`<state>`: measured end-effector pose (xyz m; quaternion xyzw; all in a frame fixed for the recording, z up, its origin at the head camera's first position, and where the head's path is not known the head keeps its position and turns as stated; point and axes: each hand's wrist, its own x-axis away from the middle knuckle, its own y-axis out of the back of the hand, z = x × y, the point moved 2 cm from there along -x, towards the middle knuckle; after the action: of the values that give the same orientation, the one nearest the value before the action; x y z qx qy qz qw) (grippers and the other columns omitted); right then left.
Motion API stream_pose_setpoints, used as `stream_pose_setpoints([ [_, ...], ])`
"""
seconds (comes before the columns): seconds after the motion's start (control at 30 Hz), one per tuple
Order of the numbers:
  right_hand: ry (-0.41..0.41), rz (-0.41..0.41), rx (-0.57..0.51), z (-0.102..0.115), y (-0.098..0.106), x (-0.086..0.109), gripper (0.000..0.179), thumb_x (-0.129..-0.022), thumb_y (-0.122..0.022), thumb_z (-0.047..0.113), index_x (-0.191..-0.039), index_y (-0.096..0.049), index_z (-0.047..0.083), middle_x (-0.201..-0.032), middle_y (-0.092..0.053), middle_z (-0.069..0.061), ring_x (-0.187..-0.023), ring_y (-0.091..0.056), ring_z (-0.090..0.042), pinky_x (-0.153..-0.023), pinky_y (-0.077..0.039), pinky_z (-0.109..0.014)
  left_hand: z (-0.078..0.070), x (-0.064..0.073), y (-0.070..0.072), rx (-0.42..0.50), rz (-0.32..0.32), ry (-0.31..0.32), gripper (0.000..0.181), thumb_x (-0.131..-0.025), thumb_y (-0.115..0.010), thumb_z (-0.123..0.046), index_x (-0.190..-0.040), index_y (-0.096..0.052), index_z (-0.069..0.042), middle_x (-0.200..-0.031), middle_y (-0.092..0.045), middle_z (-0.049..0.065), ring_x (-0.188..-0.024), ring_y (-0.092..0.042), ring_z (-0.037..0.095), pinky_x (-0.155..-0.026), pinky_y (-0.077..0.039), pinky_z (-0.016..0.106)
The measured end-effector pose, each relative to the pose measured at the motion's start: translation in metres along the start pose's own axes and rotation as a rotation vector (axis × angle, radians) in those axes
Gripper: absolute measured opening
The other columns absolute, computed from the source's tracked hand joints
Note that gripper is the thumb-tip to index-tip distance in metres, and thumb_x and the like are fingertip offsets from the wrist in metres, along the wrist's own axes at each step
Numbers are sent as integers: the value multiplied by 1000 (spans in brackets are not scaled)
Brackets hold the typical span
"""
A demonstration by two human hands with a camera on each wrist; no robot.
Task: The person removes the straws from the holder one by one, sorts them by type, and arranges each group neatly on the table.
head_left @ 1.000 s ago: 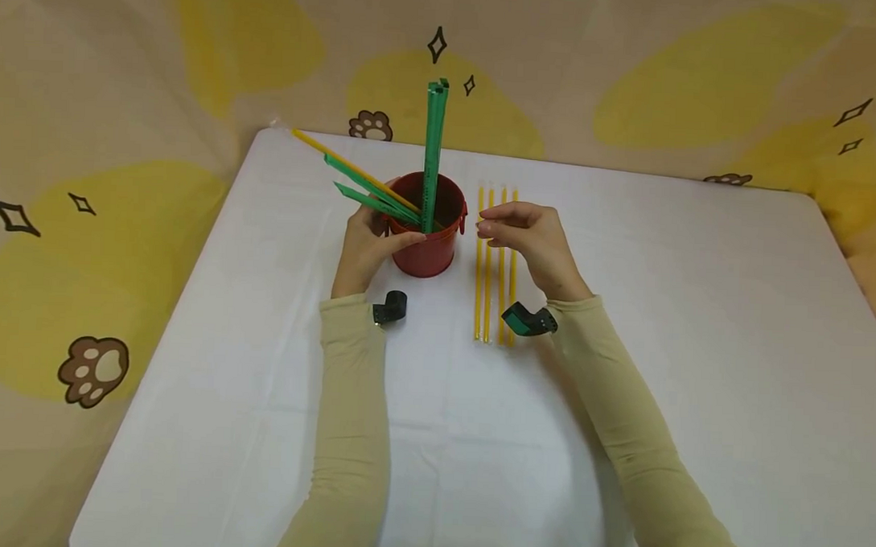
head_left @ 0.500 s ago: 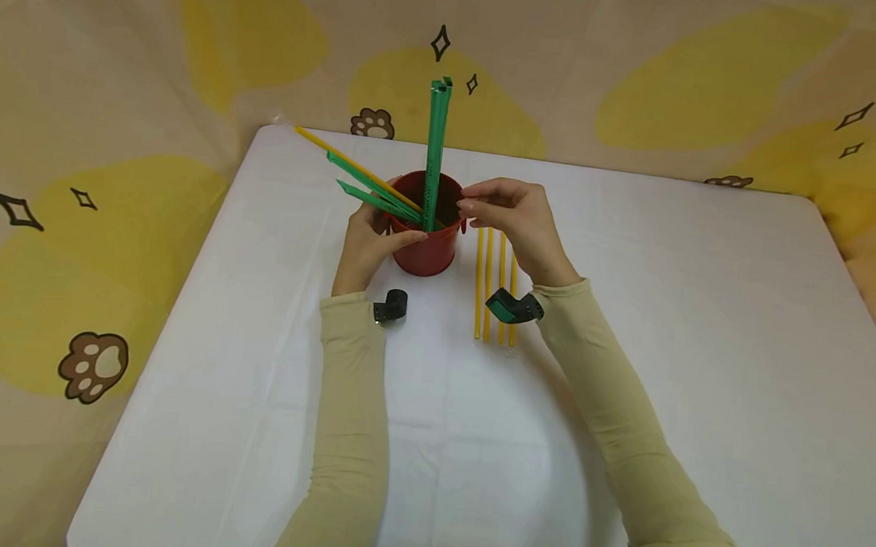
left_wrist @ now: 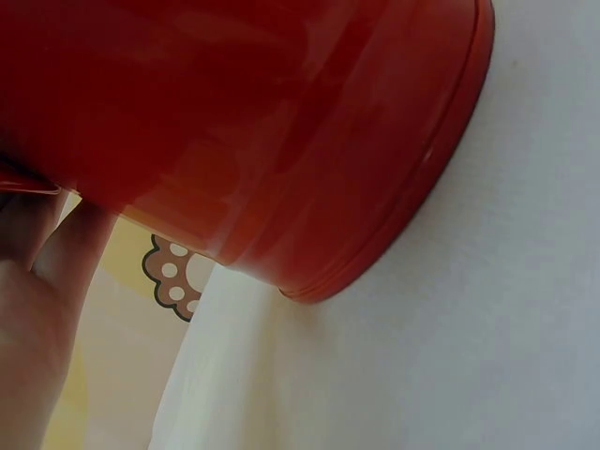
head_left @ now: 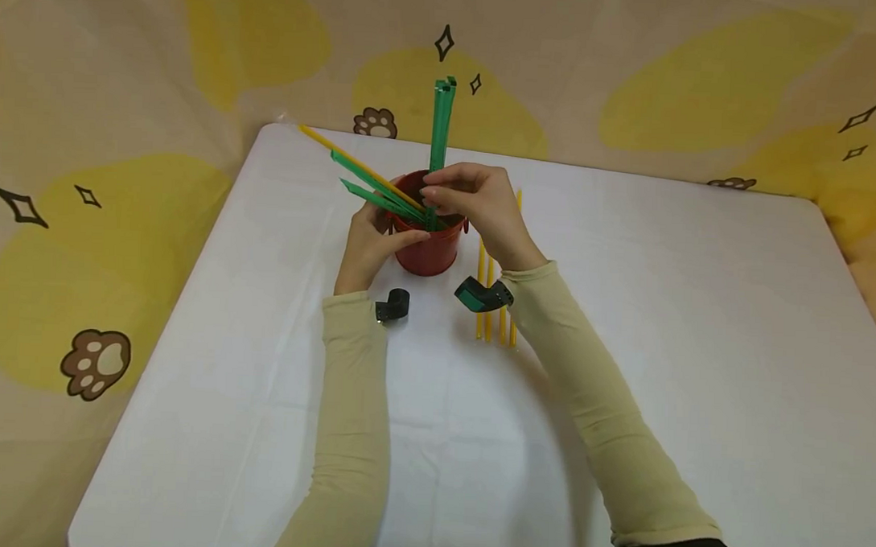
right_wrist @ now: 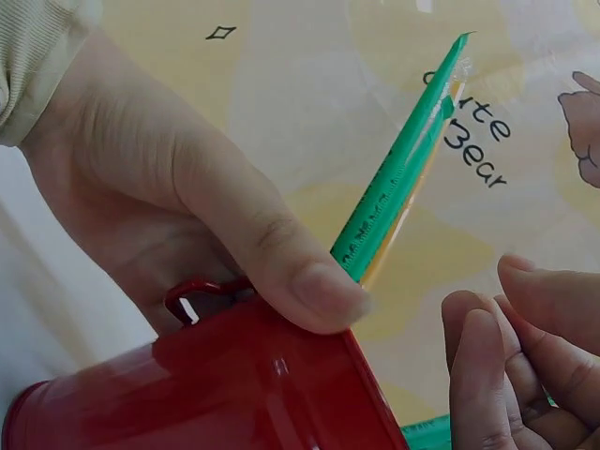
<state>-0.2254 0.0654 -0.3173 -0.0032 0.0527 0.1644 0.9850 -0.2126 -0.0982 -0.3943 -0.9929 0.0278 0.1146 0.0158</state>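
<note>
From afar, I am gripping the red bucket [head_left: 427,257] on the white table [head_left: 697,315] with my left hand [head_left: 370,240], while my right hand [head_left: 478,198], pinching or not I cannot tell, is hovering at its upright green sticks [head_left: 441,125], apparently selecting, next needing a secure pinch.

The glossy red bucket [head_left: 427,257] stands upright, its rim gripped by the left hand [head_left: 371,251]. Upright green sticks [head_left: 441,125] rise steeply from the bucket, partly covered by the right hand [head_left: 480,202]. Leaning green sticks [head_left: 372,180], dark lettering on them, slant over the bucket's left rim with a yellow stick [head_left: 341,153]. Right of the bucket lie four parallel yellow sticks [head_left: 488,323], partly hidden.
</note>
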Motion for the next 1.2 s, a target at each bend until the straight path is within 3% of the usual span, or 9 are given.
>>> stream_pose_setpoints([
  [0.17, 0, 17, 7, 0, -8, -7, 23, -85, -68, 2, -104, -66, -11, -94, -68, -10, -88, -63, -38, -78, -55, -38, 0, 0, 1, -3, 1, 5, 69, -77, -75, 2, -139, -45, -6, -133, -54, 10, -120, -51, 19, -104, -37, 28],
  [0.3, 9, 13, 7, -1, -13, -13, 23, -84, -68, 0, -103, -65, -13, -93, -68, -10, -85, -63, -33, -75, -56, -33, 0, -1, 0, 13, 9, -8, 69, -77, -74, 4, -139, -45, -4, -133, -53, 10, -121, -50, 19, -104, -37, 27],
  [0.43, 30, 4, 10, 0, -19, -20, 20, -83, -69, -1, -100, -66, -12, -90, -69, -11, -82, -65, -30, -76, -55, -39, 0, 0, 0, -2, 2, -8, 65, -77, -75, 2, -136, -48, -5, -125, -58, 10, -102, -52, 15, -86, -41, 20],
  [0.57, 61, 6, 42, -1, -23, -27, 16, -82, -70, -2, -96, -67, -9, -86, -70, -12, -79, -66, -28, -75, -55, -40, -1, 1, 1, -11, -13, 3, 61, -76, -76, 1, -132, -52, -4, -115, -60, 8, -88, -46, 16, -71, -36, 25],
  [0.87, 71, 0, 156, -6, -25, -32, 16, -80, -73, 1, -95, -70, -5, -82, -70, -7, -76, -66, -20, -70, -53, -28, 0, 1, 0, -6, -4, -2, 60, -75, -76, 3, -130, -52, -1, -108, -60, 7, -86, -46, 16, -70, -36, 26],
  [1.03, 76, 16, 288, -7, -27, -34, 18, -80, -74, 3, -97, -71, -1, -86, -71, -10, -78, -67, -15, -75, -53, -26, 1, 0, 1, -14, -4, -5, 59, -75, -76, 3, -129, -52, 1, -108, -59, 11, -84, -46, 17, -70, -37, 26],
  [1.2, 93, 18, 412, -7, -29, -34, 19, -78, -77, 7, -96, -73, 1, -88, -71, -8, -78, -66, -11, -75, -51, -22, 0, 1, 0, -13, -4, -10, 58, -76, -76, 1, -128, -52, 0, -110, -60, 6, -88, -48, 16, -74, -39, 25],
])
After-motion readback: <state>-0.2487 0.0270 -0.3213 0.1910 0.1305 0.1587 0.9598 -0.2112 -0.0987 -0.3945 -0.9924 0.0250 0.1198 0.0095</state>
